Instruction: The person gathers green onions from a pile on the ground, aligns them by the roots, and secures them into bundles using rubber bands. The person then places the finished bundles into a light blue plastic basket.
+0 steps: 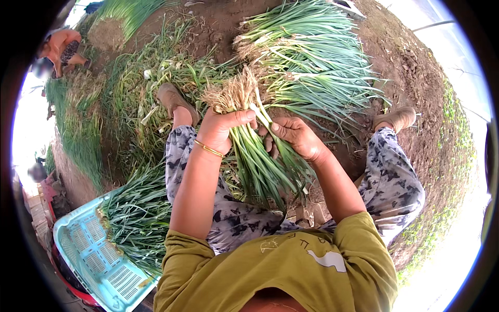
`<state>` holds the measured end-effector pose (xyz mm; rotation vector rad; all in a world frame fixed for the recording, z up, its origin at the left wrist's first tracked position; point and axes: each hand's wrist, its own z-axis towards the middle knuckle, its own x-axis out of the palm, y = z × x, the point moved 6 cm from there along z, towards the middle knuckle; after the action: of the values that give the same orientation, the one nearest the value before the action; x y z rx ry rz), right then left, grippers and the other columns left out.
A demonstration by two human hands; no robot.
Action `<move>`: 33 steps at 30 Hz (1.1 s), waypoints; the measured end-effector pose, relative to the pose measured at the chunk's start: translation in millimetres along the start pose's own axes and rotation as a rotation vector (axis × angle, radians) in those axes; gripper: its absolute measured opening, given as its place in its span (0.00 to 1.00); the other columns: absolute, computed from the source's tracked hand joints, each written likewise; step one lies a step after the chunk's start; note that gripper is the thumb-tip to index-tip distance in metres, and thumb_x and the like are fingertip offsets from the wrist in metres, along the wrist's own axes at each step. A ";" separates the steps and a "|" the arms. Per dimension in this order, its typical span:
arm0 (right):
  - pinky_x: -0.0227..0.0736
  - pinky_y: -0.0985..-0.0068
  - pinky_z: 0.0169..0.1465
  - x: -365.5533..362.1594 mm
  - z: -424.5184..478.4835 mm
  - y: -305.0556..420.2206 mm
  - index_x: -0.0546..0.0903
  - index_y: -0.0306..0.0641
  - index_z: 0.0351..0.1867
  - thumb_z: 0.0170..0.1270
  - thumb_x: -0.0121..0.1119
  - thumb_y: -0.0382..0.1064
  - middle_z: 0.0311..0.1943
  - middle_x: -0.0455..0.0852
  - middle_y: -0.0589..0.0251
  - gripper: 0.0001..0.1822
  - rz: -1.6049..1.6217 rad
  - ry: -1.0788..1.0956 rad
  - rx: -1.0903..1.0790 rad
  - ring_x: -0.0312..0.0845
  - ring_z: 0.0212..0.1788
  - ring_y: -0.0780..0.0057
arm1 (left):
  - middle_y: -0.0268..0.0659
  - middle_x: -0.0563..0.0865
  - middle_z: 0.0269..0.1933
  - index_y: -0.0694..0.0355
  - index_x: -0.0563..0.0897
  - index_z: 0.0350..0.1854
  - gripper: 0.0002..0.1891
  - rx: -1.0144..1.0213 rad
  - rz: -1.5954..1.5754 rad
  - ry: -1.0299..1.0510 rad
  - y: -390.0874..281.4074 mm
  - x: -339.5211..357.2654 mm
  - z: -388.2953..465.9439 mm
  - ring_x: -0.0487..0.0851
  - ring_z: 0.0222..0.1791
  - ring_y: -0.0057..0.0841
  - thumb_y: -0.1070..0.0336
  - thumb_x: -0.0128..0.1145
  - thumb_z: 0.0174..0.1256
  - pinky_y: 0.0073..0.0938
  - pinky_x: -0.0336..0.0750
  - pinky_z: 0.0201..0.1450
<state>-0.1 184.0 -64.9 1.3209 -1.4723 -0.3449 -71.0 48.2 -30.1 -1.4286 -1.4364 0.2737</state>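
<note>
My left hand (224, 126), with a bracelet at its wrist, is closed around a bunch of green onions (257, 156) just below its tan roots. The roots point away from me and the leaves hang towards my lap. Beside it, my right hand (290, 136) pinches the pale stems of a few green onions (286, 150) at the bunch's right side. Beyond my hands, a large pile of green onions (315, 58) lies on the soil, roots to the left and leaves to the right.
Loose leaves and trimmings (156, 85) cover the ground at left. A light blue plastic crate (89, 249) with green onions stands at lower left. More bundles (82, 128) lie farther left, near a bending person (64, 48). My shoes (397, 119) rest on either side of my hands.
</note>
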 end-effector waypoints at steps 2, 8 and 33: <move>0.74 0.80 0.33 1.9 -8.5 2.6 0.78 0.30 0.44 0.73 0.48 0.45 0.26 0.82 0.63 0.18 -0.044 -0.037 -0.014 0.78 0.25 0.78 | 0.37 0.84 0.31 0.66 0.81 0.40 0.13 0.131 0.002 0.024 -15.8 7.9 -6.5 0.82 0.27 0.28 0.75 0.66 0.51 0.26 0.77 0.32; 0.69 0.77 0.35 9.6 -27.3 18.8 0.78 0.35 0.43 0.73 0.48 0.42 0.30 0.83 0.61 0.13 -0.441 -0.273 -0.288 0.76 0.32 0.76 | 0.37 0.83 0.34 0.65 0.78 0.46 0.18 0.213 -0.096 0.080 -23.7 5.1 -11.2 0.83 0.30 0.29 0.74 0.67 0.52 0.28 0.78 0.34; 0.77 0.65 0.33 68.7 -28.6 55.0 0.75 0.33 0.36 0.58 0.61 0.43 0.27 0.79 0.56 0.14 -1.463 -0.547 -0.597 0.80 0.31 0.58 | 0.40 0.84 0.36 0.69 0.77 0.47 0.18 0.442 -0.053 -0.055 -25.5 6.5 -18.5 0.84 0.34 0.31 0.80 0.62 0.50 0.30 0.79 0.40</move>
<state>7.5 156.9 23.2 1.6130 -0.3961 -2.0127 -70.4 37.9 0.4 -1.0278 -1.3521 0.5633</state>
